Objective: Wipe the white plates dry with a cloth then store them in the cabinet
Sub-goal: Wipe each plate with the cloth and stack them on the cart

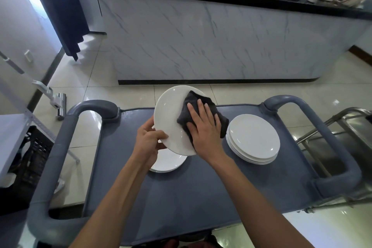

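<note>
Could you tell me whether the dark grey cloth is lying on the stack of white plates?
No, the right hand presses the dark grey cloth against the raised white plate.

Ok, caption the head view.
Left hand holds a plate while right hand presses a cloth on it.

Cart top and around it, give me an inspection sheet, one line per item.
Surface: grey cart, top tray with handles at both ends.
Job's things: held plate tilted, dark cloth on it; right stack; left stack partly under the held plate.
Clutter: nothing seen on the cart.
Grippers: left hand grips the plate rim; right hand presses the cloth flat.
Cables: nothing seen.
Surroundings: marble-look counter, metal cart at right, tiled floor.
</note>
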Tool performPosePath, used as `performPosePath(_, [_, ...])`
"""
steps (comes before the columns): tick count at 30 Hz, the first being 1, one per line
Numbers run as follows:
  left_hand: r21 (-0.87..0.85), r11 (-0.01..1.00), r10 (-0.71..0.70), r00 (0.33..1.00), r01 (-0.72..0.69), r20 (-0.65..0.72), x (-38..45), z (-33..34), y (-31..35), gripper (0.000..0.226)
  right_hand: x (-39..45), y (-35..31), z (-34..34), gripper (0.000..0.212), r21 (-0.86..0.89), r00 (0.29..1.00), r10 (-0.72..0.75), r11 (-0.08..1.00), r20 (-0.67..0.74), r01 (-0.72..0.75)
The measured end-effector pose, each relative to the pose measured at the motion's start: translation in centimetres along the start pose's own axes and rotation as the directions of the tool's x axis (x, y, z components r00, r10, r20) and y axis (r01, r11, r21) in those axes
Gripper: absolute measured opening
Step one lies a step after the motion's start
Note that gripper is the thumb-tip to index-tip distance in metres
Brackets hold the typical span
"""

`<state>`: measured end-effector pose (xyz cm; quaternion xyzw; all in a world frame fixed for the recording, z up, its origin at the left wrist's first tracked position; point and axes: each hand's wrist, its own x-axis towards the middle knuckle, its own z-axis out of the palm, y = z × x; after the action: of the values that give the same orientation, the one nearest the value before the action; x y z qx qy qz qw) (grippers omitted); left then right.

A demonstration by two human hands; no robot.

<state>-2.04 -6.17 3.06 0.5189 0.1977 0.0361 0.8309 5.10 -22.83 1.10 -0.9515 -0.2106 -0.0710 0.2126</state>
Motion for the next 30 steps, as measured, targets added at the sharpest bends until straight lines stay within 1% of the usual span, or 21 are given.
performPosePath(6, [-0.021,1.000,0.005,1.000,-0.005,-0.022,0.2,0.3,0.0,0.064,-3.7,-1.3,1.5,0.058,0.036,0.999,-0.004,0.999,0.042,0.003])
performPosePath(11, [-0.036,0.999,-0.011,0.999,0.010,-0.038,0.2,0.5,-0.4,0.060,-5.0,-1.9,1.7,0.059,0.037,0.996,0.004,0.999,0.089,-0.008])
performPosePath(19, [-0.071,0.997,-0.023,0.998,0.019,-0.055,0.3,0.3,-0.4,0.051,-5.1,-3.3,2.2,0.057,0.046,0.994,-0.044,0.998,0.098,0.039])
performPosePath(23, [-0.089,0.996,-0.014,0.997,0.007,-0.076,0.5,0.0,-0.1,0.052,-5.2,-2.8,2.0,0.056,0.039,0.988,-0.115,0.993,0.105,0.111])
performPosePath(26, [-0.093,0.996,-0.010,0.996,0.002,-0.084,0.6,-0.1,0.0,0.051,-5.1,-1.7,1.9,0.056,0.009,0.991,-0.112,0.994,0.071,0.112])
performPosePath(30, [-0.074,0.997,-0.005,0.995,-0.002,-0.095,0.7,-0.1,0.0,0.048,-4.6,-0.4,1.9,0.054,-0.006,0.999,-0.021,1.000,-0.026,0.021])
